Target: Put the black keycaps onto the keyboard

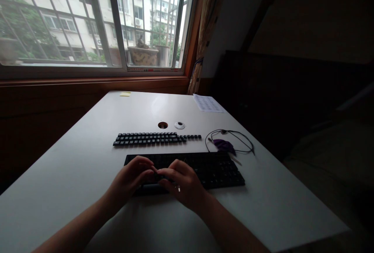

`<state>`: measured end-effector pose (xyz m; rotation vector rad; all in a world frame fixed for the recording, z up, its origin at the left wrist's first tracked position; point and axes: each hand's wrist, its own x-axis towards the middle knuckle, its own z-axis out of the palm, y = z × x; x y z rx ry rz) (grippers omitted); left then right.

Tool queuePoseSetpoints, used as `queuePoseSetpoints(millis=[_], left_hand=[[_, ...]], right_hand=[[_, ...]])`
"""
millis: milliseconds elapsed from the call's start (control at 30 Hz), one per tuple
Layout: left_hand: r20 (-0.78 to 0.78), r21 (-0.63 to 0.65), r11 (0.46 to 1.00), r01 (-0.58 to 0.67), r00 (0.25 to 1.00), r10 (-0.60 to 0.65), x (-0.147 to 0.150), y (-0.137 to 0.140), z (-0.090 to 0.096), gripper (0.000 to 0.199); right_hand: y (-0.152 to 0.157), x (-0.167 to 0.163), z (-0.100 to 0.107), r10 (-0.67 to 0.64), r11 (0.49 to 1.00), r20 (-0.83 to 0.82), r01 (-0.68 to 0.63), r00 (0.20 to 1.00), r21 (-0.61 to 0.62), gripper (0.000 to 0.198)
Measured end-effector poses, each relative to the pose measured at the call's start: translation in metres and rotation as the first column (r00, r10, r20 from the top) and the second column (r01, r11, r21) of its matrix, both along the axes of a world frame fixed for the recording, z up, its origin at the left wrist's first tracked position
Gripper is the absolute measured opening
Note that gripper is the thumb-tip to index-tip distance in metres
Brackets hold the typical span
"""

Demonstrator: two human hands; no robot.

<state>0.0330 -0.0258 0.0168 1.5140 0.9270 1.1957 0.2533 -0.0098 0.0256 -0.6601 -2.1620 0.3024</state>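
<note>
Right hand [184, 183], left hand [131, 176], black keyboard [209, 168] beneath both

One black computer keyboard [217, 171]; over the keyboard, two bare hands: one left hand [133, 177] and one right hand [187, 184]; just beyond the keyboard, several dozen loose black keycaps [146, 141], too small to count exactly; farther beyond the keyboard, one round cable hole [163, 125] and one white grommet ring [176, 126]; farthest beyond the keyboard, one printed sheet [209, 104]; just past the keyboard's right end, one purple cloth [223, 145]; under the keyboard, one white desk [73, 163]
</note>
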Motion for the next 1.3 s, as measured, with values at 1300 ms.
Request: queuePoseSetpoints(millis=[1300], left_hand=[[-0.251,-0.032,0.616,-0.787,0.603,0.757,-0.138,0.086,-0.038,0.042]], right_hand=[[0.124,0.093,-0.008,-0.39,0.789,0.642,0.599,0.66,-0.137,0.025]])
